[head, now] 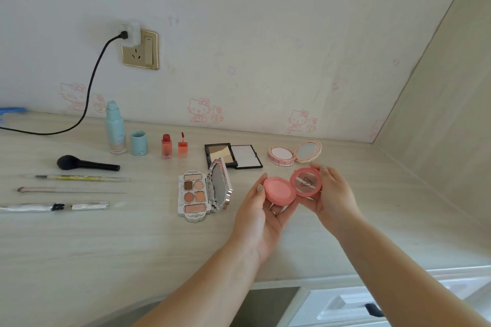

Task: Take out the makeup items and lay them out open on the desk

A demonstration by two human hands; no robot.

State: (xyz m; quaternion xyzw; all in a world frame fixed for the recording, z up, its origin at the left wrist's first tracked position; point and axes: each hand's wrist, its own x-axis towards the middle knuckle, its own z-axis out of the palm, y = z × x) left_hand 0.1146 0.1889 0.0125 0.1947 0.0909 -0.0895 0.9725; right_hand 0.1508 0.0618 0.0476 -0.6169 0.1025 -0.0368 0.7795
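Holding pink compact (292, 188) open, 2 hands

Glossy pink plastic compact (292, 187), matt pale woodgrain desk (132, 233), shiny brass-look socket plate (140, 50)

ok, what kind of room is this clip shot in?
Probably a bedroom or dorm desk used as a vanity. Cues: cartoon-cat wallpaper, a pale wood-grain desk with drawers below, and opened makeup laid out in rows, such as the eyeshadow palette.
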